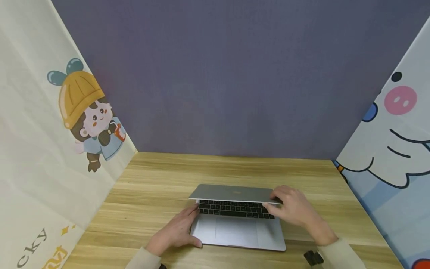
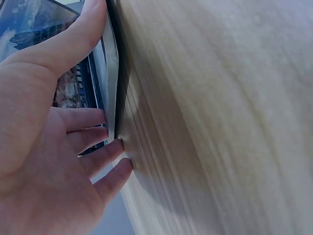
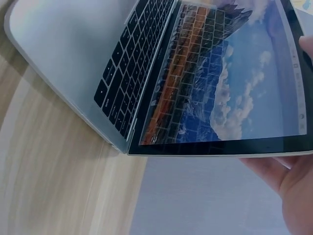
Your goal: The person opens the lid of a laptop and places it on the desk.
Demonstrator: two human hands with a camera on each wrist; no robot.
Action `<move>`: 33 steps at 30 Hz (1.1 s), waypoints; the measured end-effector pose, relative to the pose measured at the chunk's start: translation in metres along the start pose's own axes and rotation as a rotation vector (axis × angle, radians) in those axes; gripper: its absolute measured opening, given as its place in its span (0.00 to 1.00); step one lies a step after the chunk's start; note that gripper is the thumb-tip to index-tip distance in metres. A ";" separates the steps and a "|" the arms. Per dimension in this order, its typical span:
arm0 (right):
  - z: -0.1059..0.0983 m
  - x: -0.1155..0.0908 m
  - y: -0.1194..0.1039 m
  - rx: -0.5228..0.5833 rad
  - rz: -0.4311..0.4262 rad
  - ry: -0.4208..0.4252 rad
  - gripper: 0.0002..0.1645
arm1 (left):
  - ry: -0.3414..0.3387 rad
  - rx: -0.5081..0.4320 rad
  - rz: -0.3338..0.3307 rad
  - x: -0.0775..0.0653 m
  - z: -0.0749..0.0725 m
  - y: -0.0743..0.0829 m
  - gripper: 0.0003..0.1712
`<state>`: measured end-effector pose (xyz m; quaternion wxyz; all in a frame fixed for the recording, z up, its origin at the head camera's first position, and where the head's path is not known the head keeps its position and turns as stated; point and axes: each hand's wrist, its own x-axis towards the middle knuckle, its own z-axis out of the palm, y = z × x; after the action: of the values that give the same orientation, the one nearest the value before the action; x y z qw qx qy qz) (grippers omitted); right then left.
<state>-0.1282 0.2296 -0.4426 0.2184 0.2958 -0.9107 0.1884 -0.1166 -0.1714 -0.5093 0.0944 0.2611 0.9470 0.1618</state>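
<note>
A silver laptop (image 1: 235, 231) stands partly open on the wooden table, its lid (image 1: 231, 192) leaning forward over the black keyboard (image 3: 132, 68). My right hand (image 1: 293, 207) pinches the lid at its upper right corner, thumb on the screen side and fingers behind. The screen (image 3: 259, 88) is lit with a mountain and cloud picture in the right wrist view. My left hand (image 1: 179, 228) rests along the left side of the base, thumb near the front corner. In the left wrist view, its fairly straight fingers (image 2: 88, 139) touch the laptop's edge.
The wooden table (image 1: 154, 190) runs back to a grey-blue panel (image 1: 228, 78). A printed cartoon sheet (image 1: 30, 130) stands on the left, another (image 1: 396, 157) on the right. A small black object (image 1: 313, 257) is by the right sleeve (image 1: 340, 254).
</note>
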 end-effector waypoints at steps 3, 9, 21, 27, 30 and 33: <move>-0.001 0.002 0.000 -0.007 0.025 -0.012 0.13 | -0.004 0.007 0.000 0.001 -0.001 0.000 0.71; -0.003 0.005 -0.001 -0.007 0.063 -0.032 0.13 | -0.013 0.020 -0.007 0.002 -0.005 0.002 0.70; -0.005 0.012 0.000 -0.002 0.116 -0.062 0.15 | -0.015 -0.001 -0.028 0.002 -0.004 0.003 0.67; -0.009 0.017 0.001 0.026 0.145 -0.085 0.13 | 0.002 0.008 -0.010 0.002 -0.004 0.004 0.66; -0.010 0.020 0.003 0.031 0.185 -0.114 0.15 | 0.012 0.007 -0.004 0.002 -0.003 0.005 0.66; -0.012 0.021 0.006 0.028 0.224 -0.123 0.18 | 0.017 0.012 -0.004 0.003 -0.001 0.006 0.66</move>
<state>-0.1442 0.2298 -0.4231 0.1359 0.2061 -0.9470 0.2057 -0.1162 -0.1653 -0.5063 0.0850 0.2586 0.9492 0.1579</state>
